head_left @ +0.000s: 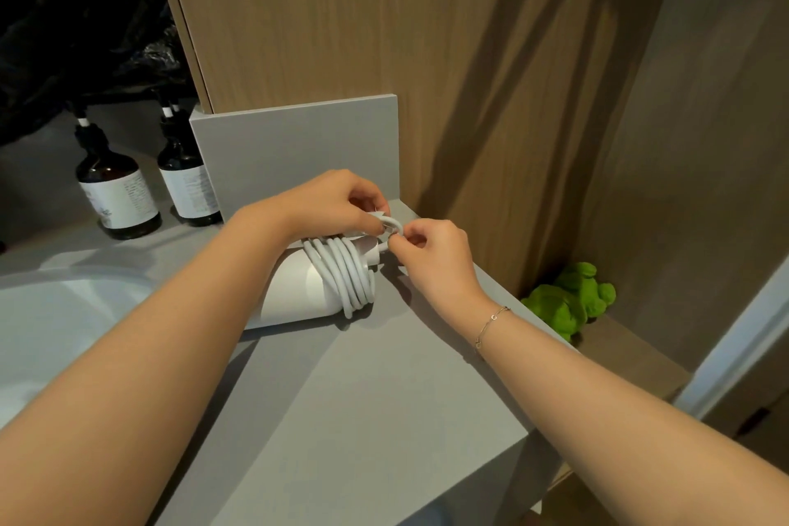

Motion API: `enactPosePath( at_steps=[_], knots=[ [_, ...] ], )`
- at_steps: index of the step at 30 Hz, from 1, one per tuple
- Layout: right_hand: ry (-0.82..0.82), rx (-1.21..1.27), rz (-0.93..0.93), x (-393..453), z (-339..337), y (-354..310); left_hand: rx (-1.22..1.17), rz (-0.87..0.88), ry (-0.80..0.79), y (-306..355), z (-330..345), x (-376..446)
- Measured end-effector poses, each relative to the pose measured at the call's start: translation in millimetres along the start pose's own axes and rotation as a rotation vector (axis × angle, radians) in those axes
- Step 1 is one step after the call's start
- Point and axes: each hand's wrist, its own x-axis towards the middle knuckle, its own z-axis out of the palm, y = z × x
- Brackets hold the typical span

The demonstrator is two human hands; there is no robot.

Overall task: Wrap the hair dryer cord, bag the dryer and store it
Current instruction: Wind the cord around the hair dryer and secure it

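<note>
Grey tabletop (363, 397) bearing the white hair dryer (294, 290), its cord (346, 273) coiled round the body. Left hand (337, 201) and right hand (431, 256) pinch the cord's end loop: wrapping nearly complete. Next: secure the end, then bagging.

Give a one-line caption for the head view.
Both hands, left hand and right hand, tuck the cord end on the white hair dryer.

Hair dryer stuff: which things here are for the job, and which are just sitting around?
For the job: hair dryer, its white cord, left hand and right hand pinching the cord's end.

Just sitting around: two dark bottles, green plush toy, sink.
</note>
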Motion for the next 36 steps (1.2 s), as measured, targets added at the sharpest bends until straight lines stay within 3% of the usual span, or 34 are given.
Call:
enactPosePath(
  at_steps=[10,15,24,30,36],
  knots=[
    [-0.020,0.205,0.108,0.4,-6.1,3.1,-0.151,0.051,-0.067,-6.2,-7.2,4.8],
    [-0.030,0.141,0.036,-2.2,-3.9,2.2,-0.214,0.040,-0.117,-8.3,-9.5,5.3],
    [-0.068,0.174,0.081,1.5,-3.5,2.5,-0.187,0.005,-0.085,-11.5,-8.4,2.7],
    [-0.091,0.245,0.159,3.4,-4.7,1.8,-0.024,-0.079,-0.237,8.7,-20.5,17.5],
    [-0.112,0.367,0.185,6.6,-6.7,6.0,-0.173,-0.133,-0.226,-1.5,-11.6,16.7]
  ],
)
